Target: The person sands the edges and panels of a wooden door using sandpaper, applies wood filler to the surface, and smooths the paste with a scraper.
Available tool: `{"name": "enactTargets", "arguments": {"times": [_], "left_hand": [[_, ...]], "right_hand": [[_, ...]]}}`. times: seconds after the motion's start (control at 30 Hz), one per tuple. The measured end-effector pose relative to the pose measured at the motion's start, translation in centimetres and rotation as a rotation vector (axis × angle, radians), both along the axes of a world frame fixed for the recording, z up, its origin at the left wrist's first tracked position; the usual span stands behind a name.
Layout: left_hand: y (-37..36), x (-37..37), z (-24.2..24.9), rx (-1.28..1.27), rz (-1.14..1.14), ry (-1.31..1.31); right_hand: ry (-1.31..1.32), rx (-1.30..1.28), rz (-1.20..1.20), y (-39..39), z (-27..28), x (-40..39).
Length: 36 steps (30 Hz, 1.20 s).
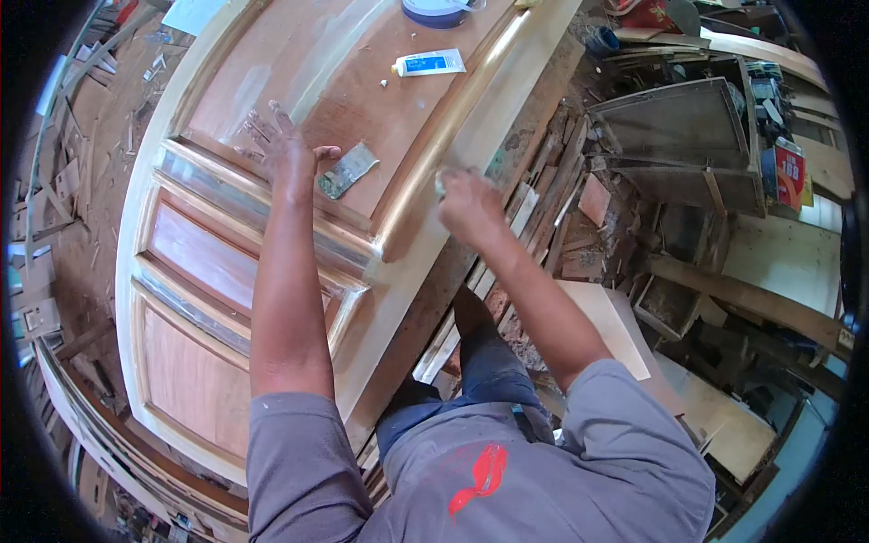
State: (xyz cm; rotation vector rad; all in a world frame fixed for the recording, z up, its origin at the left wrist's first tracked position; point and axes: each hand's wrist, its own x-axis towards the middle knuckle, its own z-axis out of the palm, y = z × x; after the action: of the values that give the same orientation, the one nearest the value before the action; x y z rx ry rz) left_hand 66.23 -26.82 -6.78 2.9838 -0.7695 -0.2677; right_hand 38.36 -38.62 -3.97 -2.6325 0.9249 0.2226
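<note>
A wooden door panel [204,366] with raised mouldings lies flat before me. My left hand [285,149] is held over its inner panels, fingers spread and nothing in them. Just right of that hand, a flat, worn grey-green piece [348,170] rests on the wood. My right hand [471,208] is closed at the door's pale outer frame [475,136], beside the long moulding [444,127]. A small pale bit peeks out at its fingertips, but I cannot tell what it is. Farther up lie a white and blue tube [430,62] and a round blue-rimmed container [436,13].
Wood strips and scraps [552,195] line the bench's right side, by my legs. Beyond them stands an old wooden cabinet [674,122], with a red tin [789,172] at its right. Curved wooden pieces [109,425] lean at lower left, and debris covers the floor [109,163].
</note>
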Motion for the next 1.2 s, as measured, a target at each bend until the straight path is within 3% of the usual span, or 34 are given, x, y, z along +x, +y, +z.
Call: {"name": "enactTargets", "arguments": {"times": [0.4, 0.53, 0.57, 0.67, 0.8, 0.87, 1.03, 1.2], "left_hand": [[0.8, 0.3, -2.4, -0.083, -0.042, -0.04], [0.9, 0.0, -1.9, -0.073, -0.044, -0.031], [0.8, 0.0, -1.5, -0.076, -0.042, -0.026], [0.9, 0.3, -2.3, -0.117, -0.062, -0.048], [1.0, 0.0, -2.4, -0.141, -0.05, -0.042], [0.5, -0.4, -0.8, -0.082, -0.027, -0.017], [0.4, -0.1, -1.3, -0.059, -0.029, -0.033], [0.0, 0.1, -1.3, -0.036, -0.017, -0.047]], "right_hand": [[-0.076, -0.11, 0.27, 21.4, 0.0, -5.0], [-0.158, -0.116, 0.395, 25.2, 1.0, -6.7], [-0.076, 0.112, 0.403, 25.2, 1.1, -7.2], [-0.214, 0.392, 0.267, 20.1, 2.1, -8.7], [-0.434, 0.06, 0.166, 6.0, 1.6, -7.3], [-0.458, -0.04, 0.248, 2.8, -0.6, -7.3], [-0.295, -0.173, 0.253, 5.7, -8.7, -11.7], [-0.296, 0.028, 0.2, 11.4, -5.4, -16.5]]}}
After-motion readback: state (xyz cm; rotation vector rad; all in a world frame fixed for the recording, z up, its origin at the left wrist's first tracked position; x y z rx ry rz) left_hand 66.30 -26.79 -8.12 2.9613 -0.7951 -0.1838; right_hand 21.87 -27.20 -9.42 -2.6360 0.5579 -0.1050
